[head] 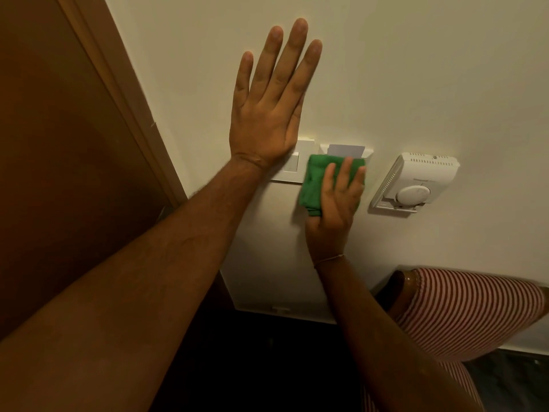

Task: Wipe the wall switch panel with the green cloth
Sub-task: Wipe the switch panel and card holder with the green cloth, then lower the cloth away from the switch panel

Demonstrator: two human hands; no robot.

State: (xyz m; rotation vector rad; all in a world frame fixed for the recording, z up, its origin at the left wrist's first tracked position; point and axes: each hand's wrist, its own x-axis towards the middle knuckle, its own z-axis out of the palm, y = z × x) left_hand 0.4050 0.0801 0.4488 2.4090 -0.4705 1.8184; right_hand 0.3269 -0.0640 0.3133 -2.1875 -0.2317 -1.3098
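A white wall switch panel is mounted on the cream wall, with a key card slot at its right part. My right hand presses a folded green cloth flat against the panel's right half and covers most of it. My left hand lies flat on the wall above the panel, fingers spread upward, and its heel overlaps the panel's upper left corner. It holds nothing.
A white thermostat with a round dial sits on the wall just right of the cloth. A brown wooden door frame runs along the left. A red and white striped chair stands at the lower right.
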